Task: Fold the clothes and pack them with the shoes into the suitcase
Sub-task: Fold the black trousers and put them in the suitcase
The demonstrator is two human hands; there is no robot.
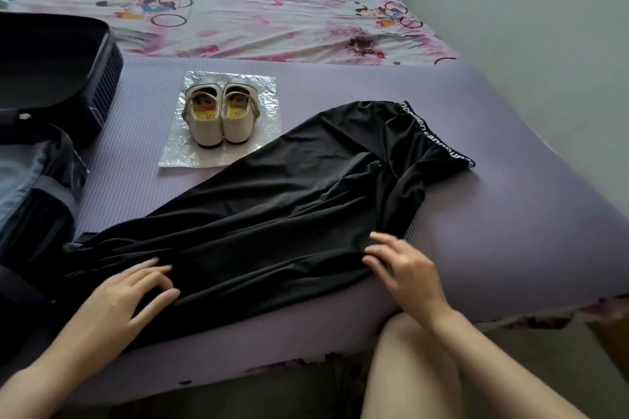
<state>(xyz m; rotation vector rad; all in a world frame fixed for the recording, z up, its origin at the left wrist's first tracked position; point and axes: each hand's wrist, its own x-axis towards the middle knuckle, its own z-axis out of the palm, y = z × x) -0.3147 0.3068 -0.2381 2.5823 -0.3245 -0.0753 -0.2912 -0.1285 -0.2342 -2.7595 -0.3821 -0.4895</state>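
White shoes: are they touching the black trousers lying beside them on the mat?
Apart. The head view shows a strip of the clear plastic sheet between the toes of the white shoes and the nearest edge of the black trousers.

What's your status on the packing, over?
Left hand rests on black garment; right hand at its edge, pinch unclear. Garment unfolded on mat. Shoes on plastic sheet, suitcase open.

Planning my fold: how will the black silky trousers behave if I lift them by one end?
The black silky trousers will probably hang floppy, since they lie in soft creases on the ribbed purple mat. Their sheen suggests they may slide from a loose grip.
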